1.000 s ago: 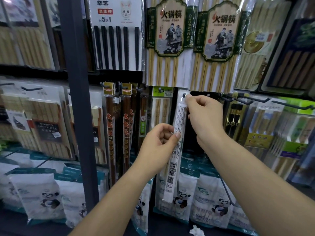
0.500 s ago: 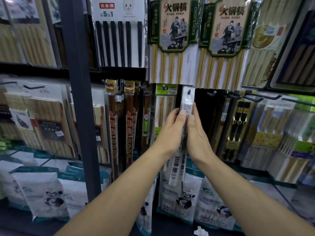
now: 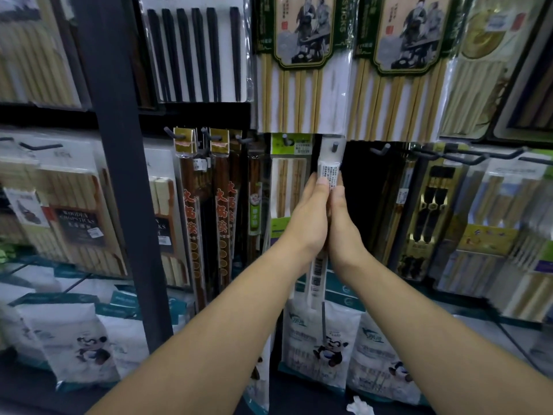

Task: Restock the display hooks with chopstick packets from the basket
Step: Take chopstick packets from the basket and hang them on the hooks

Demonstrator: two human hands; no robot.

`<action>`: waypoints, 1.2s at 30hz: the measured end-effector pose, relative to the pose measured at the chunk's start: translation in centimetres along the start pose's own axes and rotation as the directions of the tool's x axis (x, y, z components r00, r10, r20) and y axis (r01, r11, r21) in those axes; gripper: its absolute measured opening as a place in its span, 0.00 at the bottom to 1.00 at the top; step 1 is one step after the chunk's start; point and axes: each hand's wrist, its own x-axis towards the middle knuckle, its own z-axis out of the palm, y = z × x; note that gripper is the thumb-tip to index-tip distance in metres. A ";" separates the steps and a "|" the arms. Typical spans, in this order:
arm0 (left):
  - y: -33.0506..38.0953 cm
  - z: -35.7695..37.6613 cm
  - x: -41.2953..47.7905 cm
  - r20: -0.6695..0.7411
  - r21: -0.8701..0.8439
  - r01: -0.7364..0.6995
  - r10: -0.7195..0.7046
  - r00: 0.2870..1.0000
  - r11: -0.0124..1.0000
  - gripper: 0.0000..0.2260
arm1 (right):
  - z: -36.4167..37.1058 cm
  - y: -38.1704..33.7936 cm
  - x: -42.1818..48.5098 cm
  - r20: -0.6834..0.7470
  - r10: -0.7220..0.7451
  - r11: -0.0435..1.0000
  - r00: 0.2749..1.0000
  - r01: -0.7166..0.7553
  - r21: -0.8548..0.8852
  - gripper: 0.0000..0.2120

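Evidently to settle it straight, the left hand [image 3: 311,217] and right hand [image 3: 342,226] sandwich the narrow chopstick packet [image 3: 328,172] between flat, unbent fingers just below the hook [image 3: 334,146]; neither curls around it. The packet's top hole sits over that hook, its body hanging beneath.

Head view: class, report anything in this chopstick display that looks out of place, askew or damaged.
A crumpled white scrap lies loose at the bottom edge, below the panda bags: stray litter, not hung stock. The hook right of the narrow packet is bare.
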 end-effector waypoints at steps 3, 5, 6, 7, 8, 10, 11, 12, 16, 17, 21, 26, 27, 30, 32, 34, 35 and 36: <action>-0.5 0.0 0.8 0.033 -0.052 0.052 -0.050 0.998 0.997 0.25 | 0.0 0.5 0.9 -0.020 0.054 0.997 0.998 -0.052 0.061 0.30; -0.9 -0.1 1.2 0.058 -0.117 0.088 -0.081 0.995 0.989 0.26 | -0.1 0.6 1.3 -0.014 0.094 0.993 0.995 -0.093 0.074 0.29; -1.1 -0.2 1.3 0.067 -0.151 0.097 -0.088 0.994 0.984 0.27 | -0.1 0.6 1.4 -0.006 0.113 0.991 0.994 -0.112 0.077 0.30; -1.3 -0.2 1.5 0.075 -0.176 0.105 -0.093 0.993 0.979 0.28 | -0.2 0.7 1.4 0.004 0.128 0.989 0.992 -0.128 0.077 0.30; -1.4 -0.3 1.5 0.083 -0.190 0.110 -0.096 0.992 0.976 0.28 | -0.3 0.8 1.4 0.010 0.138 0.988 0.990 -0.138 0.071 0.31; -1.5 -0.3 1.5 0.104 -0.193 0.107 -0.088 0.991 0.975 0.29 | -0.6 0.9 1.3 0.016 0.134 0.989 0.991 -0.135 0.063 0.31; -1.4 -0.3 1.4 0.111 -0.179 0.100 -0.081 0.991 0.979 0.29 | -0.7 0.9 1.2 0.020 0.120 0.991 0.993 -0.121 0.061 0.31; -1.3 -0.3 1.2 0.112 -0.158 0.089 -0.071 0.991 0.983 0.28 | -0.8 0.8 1.0 0.024 0.104 0.993 0.994 -0.106 0.053 0.31; -0.4 -0.7 -1.5 0.068 -0.017 -0.012 0.013 0.998 1.000 0.20 | -1.1 0.3 -1.1 0.058 0.027 0.999 0.998 -0.024 -0.044 0.35; -0.6 -1.0 -2.4 0.062 0.023 -0.040 0.039 0.997 0.999 0.17 | -1.3 0.4 -1.9 0.069 0.003 0.997 0.998 0.003 -0.082 0.35; -1.9 -3.4 -6.9 0.038 0.244 -0.047 0.039 0.999 0.969 0.11 | -2.8 1.4 -6.1 0.115 0.027 0.945 0.993 0.012 -0.325 0.36; -6.1 -7.1 -12.3 -0.132 0.381 0.060 -0.010 0.991 0.923 0.13 | -4.0 4.4 -13.4 0.021 0.121 0.898 0.992 -0.101 -0.429 0.29; -7.4 -7.7 -13.3 -0.172 0.389 0.117 -0.052 0.984 0.914 0.09 | -4.1 5.3 -14.8 -0.006 0.146 0.892 0.989 -0.134 -0.432 0.24; -13.1 -9.4 -16.9 -0.274 0.472 0.276 -0.158 0.949 0.837 0.05 | -4.6 9.0 -19.7 -0.050 0.252 0.863 0.967 -0.247 -0.441 0.05; -17.7 -10.9 -20.5 -0.346 0.579 0.406 -0.238 0.907 0.707 0.05 | -5.2 12.1 -23.4 -0.038 0.351 0.804 0.936 -0.322 -0.499 0.05; -22.5 -12.0 -24.2 -0.427 0.664 0.554 -0.354 0.832 0.502 0.11 | -5.6 16.3 -27.1 0.029 0.479 0.717 0.878 -0.372 -0.590 0.07; -24.4 -12.6 -26.3 -0.473 0.665 0.620 -0.406 0.782 0.418 0.14 | -5.8 18.2 -28.9 0.052 0.544 0.665 0.838 -0.393 -0.635 0.08; -25.5 -13.1 -27.8 -0.502 0.663 0.652 -0.428 0.751 0.367 0.16 | -6.1 19.5 -29.9 0.067 0.593 0.619 0.802 -0.401 -0.676 0.08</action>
